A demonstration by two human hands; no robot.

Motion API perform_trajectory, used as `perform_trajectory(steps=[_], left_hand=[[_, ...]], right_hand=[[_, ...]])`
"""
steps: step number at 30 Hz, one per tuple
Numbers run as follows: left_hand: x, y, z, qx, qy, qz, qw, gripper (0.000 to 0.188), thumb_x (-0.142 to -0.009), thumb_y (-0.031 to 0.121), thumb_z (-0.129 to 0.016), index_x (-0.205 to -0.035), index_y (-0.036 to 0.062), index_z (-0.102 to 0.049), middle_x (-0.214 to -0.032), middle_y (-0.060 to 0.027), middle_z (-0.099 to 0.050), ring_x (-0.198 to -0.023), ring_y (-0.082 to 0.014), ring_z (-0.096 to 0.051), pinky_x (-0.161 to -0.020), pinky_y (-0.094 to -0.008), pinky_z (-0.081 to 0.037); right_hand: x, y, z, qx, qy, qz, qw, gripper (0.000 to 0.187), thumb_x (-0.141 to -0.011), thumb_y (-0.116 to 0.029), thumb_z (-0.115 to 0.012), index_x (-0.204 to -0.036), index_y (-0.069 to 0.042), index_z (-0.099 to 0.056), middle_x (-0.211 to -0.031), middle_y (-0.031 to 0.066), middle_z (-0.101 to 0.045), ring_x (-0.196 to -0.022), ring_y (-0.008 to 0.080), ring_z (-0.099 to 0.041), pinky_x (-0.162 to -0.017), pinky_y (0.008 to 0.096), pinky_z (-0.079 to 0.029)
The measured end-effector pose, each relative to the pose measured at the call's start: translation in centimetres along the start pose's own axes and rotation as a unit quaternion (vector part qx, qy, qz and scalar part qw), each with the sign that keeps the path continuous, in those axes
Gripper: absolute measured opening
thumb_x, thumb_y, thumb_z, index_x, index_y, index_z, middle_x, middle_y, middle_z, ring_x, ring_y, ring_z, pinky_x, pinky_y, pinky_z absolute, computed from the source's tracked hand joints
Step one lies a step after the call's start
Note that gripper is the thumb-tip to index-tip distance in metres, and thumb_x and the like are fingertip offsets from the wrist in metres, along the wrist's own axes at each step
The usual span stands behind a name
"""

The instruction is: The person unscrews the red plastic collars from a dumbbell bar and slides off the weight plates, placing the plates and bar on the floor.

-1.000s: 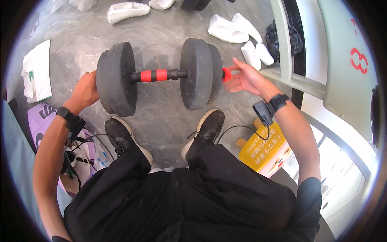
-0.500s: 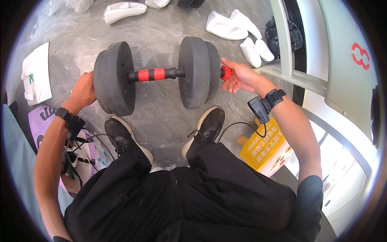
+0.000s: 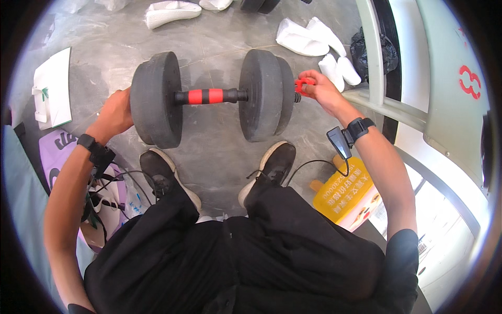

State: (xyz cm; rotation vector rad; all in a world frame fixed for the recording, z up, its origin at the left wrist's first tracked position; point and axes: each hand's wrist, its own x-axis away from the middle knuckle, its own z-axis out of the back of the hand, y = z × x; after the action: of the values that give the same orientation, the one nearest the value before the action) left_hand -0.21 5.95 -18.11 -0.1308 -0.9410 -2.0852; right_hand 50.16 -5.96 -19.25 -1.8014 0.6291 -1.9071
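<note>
Dumbbell [image 3: 210, 96] with round dark-grey plates [image 3: 260, 97], well inside grey marbled floor's [image 3: 214, 172] right edge. Right hand [image 3: 322, 93] pinching red plastic ring-shaped collar [image 3: 302, 83] beside bared black threaded bar end [image 3: 297, 98]; left hand [image 3: 112, 114] at leftmost plate, closure unclear. Possible plate slide-off, from tilting.

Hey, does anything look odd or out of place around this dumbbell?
Yes: the red nut is in the right hand, off the dumbbell's threaded end, leaving that end bare. White pieces also lie scattered on the floor, looking untidy.
</note>
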Motion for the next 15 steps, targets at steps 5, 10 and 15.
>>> perform_trajectory(steps=[5, 10, 15], left_hand=[[0.0, 1.4, 0.7, 0.017, -0.013, 0.023, 0.999, 0.041, -0.079, 0.022, -0.069, -0.112, 0.0019, -0.058, -0.089, -0.0260, -0.066, -0.085, -0.0463, -0.062, -0.074, -0.0498, -0.049], [0.5, 1.0, 1.0, 0.062, 0.002, 0.045, 0.997, 0.044, -0.076, 0.021, -0.072, -0.113, 0.0012, -0.058, -0.089, -0.0252, -0.066, -0.084, -0.0435, -0.063, -0.076, -0.0468, -0.049], [0.5, 1.9, 2.6, 0.122, -0.061, 0.061, 0.989, 0.045, -0.076, 0.022, -0.073, -0.113, -0.0013, -0.061, -0.084, -0.0186, -0.064, -0.081, -0.0352, -0.063, -0.075, -0.0404, -0.049]], right_hand=[[-2.4, 2.6, 1.1, 0.367, 0.073, 0.169, 0.912, 0.031, -0.085, 0.002, -0.059, -0.116, -0.001, -0.059, -0.113, 0.0168, -0.066, -0.105, 0.0300, -0.065, -0.090, 0.0380, -0.051], [-0.8, -0.3, 0.3, 0.369, 0.234, 0.204, 0.876, 0.027, -0.087, -0.002, -0.058, -0.113, -0.002, -0.063, -0.100, 0.0126, -0.068, -0.089, 0.0224, -0.067, -0.080, 0.0324, -0.053], [2.2, -9.7, -7.1, 0.320, 0.160, 0.322, 0.876, 0.021, -0.090, -0.004, -0.056, -0.109, -0.001, -0.065, -0.097, 0.0120, -0.067, -0.086, 0.0201, -0.065, -0.077, 0.0295, -0.052]])
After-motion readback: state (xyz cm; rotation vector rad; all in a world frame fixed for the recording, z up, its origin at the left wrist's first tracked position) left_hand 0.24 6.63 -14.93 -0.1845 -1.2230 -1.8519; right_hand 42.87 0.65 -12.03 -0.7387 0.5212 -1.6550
